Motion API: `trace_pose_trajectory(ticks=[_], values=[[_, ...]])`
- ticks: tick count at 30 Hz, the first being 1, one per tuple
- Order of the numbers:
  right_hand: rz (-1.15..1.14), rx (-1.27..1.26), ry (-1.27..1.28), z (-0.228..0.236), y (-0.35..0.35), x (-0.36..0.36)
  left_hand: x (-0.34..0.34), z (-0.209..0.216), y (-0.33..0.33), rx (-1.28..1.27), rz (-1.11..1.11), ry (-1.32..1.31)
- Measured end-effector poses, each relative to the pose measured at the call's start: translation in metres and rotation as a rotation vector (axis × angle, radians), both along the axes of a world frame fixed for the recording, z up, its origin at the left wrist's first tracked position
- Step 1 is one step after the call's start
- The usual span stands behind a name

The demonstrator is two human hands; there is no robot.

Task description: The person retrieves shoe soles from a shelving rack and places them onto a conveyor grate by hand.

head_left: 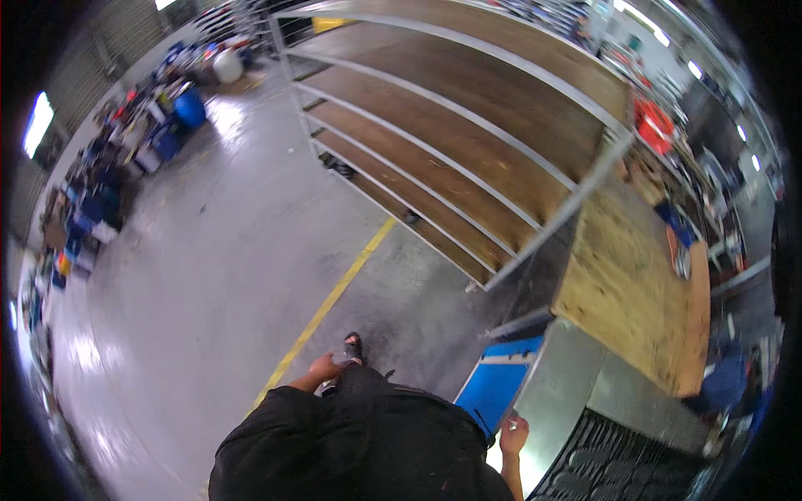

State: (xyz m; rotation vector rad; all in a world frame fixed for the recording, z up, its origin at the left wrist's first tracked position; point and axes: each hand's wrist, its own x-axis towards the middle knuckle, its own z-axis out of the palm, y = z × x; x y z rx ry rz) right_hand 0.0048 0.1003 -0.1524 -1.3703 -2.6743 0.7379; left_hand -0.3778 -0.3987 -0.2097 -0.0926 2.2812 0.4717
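Note:
My left hand (324, 367) hangs in front of my dark clothing, above the floor near a yellow line. Its fingers look loosely stretched and hold nothing that I can see. My right hand (514, 434) is at the edge of a metal worktop (558, 392), beside a blue panel (494, 392). Its fingers are curled together, and whatever they may hold is too small to make out. Dark ribbed and rounded pieces (614, 459) lie on the worktop to the right of this hand.
A tall metal rack (451, 100) with brown board shelves stands ahead. A worn wooden board (622, 284) adjoins the worktop, with a red bucket (653, 125) beyond it. Blue drums (190, 107) and mixed containers line the left wall. A yellow line (326, 305) crosses the grey floor.

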Motion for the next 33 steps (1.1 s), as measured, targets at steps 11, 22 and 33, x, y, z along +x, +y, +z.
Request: trace_pose_trajectory(ticks=[11, 22, 33], values=[[0.332, -0.387, -0.119, -0.057, -0.143, -0.392, -0.044, -0.031, -0.235, -0.103, 0.309, -0.187], [0.476, -0.558, -0.201, -0.059, -0.240, -0.609, -0.304, -0.026, -0.288, 0.004, 0.247, -0.044], [1.042, -0.741, -0.331, -0.102, -0.341, -0.902, -0.549, 0.018, -0.236, -0.030, -0.591, 0.070]])
